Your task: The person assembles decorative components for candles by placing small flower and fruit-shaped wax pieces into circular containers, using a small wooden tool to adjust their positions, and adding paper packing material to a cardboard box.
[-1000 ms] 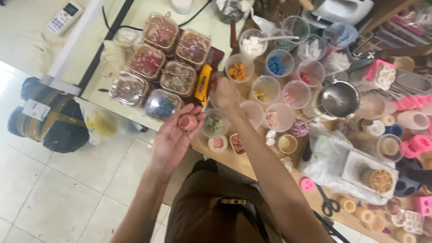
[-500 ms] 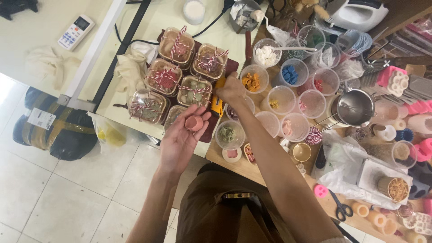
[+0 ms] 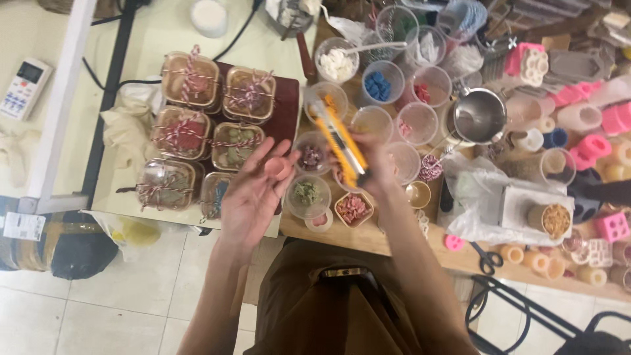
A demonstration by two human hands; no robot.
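My left hand [image 3: 253, 194] is held palm up above the table edge, its fingertips pinching a small round pink wax piece [image 3: 277, 168]. My right hand [image 3: 376, 160] grips a yellow utility knife [image 3: 338, 137] by its lower end, the knife pointing up and left over the plastic cups. The two hands are close together, the knife just right of the pink piece. Below them stand a cup of green bits [image 3: 307, 192] and a small dish of red bits [image 3: 353, 208].
Clear boxes tied with red-and-white string [image 3: 191, 125] sit on a dark board at left. Several plastic cups of coloured bits [image 3: 378, 84], a metal pot [image 3: 479, 116], pink moulds [image 3: 595, 146], scissors [image 3: 487, 260] and small candles crowd the wooden table [image 3: 394, 244]. A remote [image 3: 23, 88] lies far left.
My right hand picked the yellow utility knife off the table and lifted it toward the pink piece. My left hand stayed raised. The camera view shifted left and tilted.
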